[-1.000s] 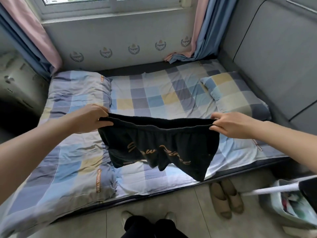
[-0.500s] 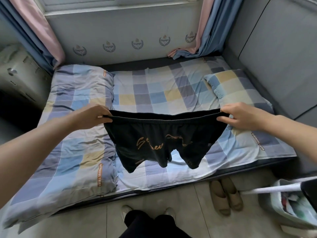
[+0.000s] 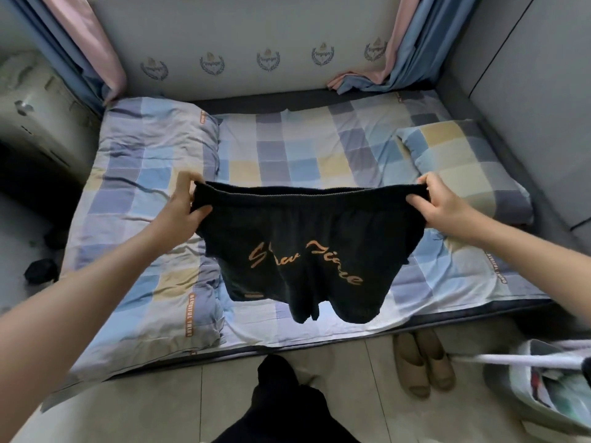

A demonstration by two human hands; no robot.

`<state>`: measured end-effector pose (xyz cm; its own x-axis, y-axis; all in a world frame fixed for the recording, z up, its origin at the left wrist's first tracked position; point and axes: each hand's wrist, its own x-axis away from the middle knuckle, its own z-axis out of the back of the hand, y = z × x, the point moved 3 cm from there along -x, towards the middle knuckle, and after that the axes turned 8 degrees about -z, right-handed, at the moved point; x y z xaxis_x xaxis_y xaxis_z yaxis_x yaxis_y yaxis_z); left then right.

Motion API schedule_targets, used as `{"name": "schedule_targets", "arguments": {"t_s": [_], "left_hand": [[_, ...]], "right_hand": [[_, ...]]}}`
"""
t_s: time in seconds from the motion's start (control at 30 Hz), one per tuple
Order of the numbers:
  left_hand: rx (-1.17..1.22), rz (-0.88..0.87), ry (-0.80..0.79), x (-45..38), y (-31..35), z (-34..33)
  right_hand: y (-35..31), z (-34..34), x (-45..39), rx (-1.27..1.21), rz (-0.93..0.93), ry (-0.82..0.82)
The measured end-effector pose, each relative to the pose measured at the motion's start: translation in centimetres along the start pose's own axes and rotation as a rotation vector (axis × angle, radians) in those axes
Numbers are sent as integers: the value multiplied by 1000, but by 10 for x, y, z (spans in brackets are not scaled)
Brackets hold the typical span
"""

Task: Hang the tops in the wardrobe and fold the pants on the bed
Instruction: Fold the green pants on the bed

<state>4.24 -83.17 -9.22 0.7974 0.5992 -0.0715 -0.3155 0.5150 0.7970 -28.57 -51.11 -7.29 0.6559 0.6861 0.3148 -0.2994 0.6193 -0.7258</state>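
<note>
Two hands, left hand (image 3: 185, 207) and right hand (image 3: 443, 203), pinch the black shorts (image 3: 303, 251) by the waistband above the bed (image 3: 319, 148); uneven lowering could bunch the dangling legs.

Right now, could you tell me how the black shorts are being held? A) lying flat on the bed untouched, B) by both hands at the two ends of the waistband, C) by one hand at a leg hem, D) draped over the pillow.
B: the left hand and right hand each pinch one end of the waistband, and the black shorts hang spread out above the bed.
</note>
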Motion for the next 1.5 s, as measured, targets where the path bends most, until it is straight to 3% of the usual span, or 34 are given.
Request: {"name": "schedule_targets", "arguments": {"t_s": [0.13, 0.3, 0.37, 0.57, 0.63, 0.7, 0.8, 0.93, 1.07, 1.33, 1.5], "left_hand": [[102, 139, -400, 27, -47, -13], [201, 597, -1004, 42, -105, -32], [247, 662, -1065, 26, -112, -36], [244, 794, -819, -54, -138, -48], [157, 690, -721, -81, -149, -62], [29, 542, -521, -116, -177, -92], [-151, 410, -332, -148, -240, -156], [-309, 427, -269, -152, -345, -242], [-301, 472, -293, -140, -418, -303], [-12, 537, -31, -209, -434, -277], [-190, 396, 154, -312, -429, -240]], "right_hand": [[25, -23, -1, 205, 53, -97], [59, -45, -12, 337, -276, -524], [61, -44, -28, 333, -347, -587], [68, -49, -98, 205, -511, -651], [77, -55, -130, 360, -461, -508], [101, -75, -187, 484, -363, -251], [146, -129, -259, 467, -263, 12], [227, -210, -335, 343, -362, 72], [291, -259, -380, 337, -306, 72], [285, -242, -441, 240, -140, 84], [239, -222, -535, 255, -42, 175]]}}
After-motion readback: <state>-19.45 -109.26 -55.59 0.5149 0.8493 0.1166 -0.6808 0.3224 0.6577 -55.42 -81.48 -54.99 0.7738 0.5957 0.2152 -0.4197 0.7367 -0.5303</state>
